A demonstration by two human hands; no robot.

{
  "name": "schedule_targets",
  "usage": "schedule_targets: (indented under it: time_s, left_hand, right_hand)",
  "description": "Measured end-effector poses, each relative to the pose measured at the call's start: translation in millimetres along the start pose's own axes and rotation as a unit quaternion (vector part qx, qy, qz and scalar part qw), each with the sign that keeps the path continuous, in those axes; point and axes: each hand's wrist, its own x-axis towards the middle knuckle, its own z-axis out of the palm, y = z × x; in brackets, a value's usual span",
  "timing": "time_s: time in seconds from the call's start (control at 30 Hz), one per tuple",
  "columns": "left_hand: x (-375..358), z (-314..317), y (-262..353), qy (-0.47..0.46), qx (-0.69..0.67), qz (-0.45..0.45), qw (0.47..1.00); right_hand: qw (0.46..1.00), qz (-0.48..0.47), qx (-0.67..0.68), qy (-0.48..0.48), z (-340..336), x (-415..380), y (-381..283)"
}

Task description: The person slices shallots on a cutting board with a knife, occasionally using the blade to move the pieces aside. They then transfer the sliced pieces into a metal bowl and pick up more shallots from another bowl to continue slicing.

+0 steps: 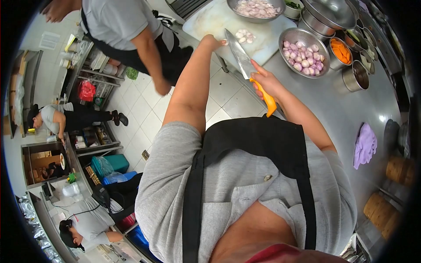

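Observation:
My right hand is wrapped round the yellow handle of a large kitchen knife, whose broad blade points up and left over the white cutting board. Close to the blade's tip, my left hand is at the board's near edge with its fingers drawn together. A small pale bit shows at its fingertips, too little to name. Just right of the tip lies a small pile of sliced shallots. Beyond it stands a metal bowl of sliced shallots. A metal bowl to the right holds whole peeled shallots.
Farther right are a pot of orange carrot pieces, a metal pot and stacked bowls. A purple cloth lies on the steel table. A person in a black apron stands at left; others work farther off.

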Motion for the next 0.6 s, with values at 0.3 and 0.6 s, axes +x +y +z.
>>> schedule_targets:
  time_s: [0.3,0.6]
  left_hand:
    - [-12.6,-3.7,2.9,0.004,-0.029,-0.024,0.999]
    - [-11.0,8.8,-11.2,0.09,-0.076,0.019,0.993]
  right_hand:
    - [1.0,0.004,-0.011,-0.003,6.5,15.4,-2.7]
    - [0.996,0.001,-0.086,0.011,9.7,26.6,-7.1]
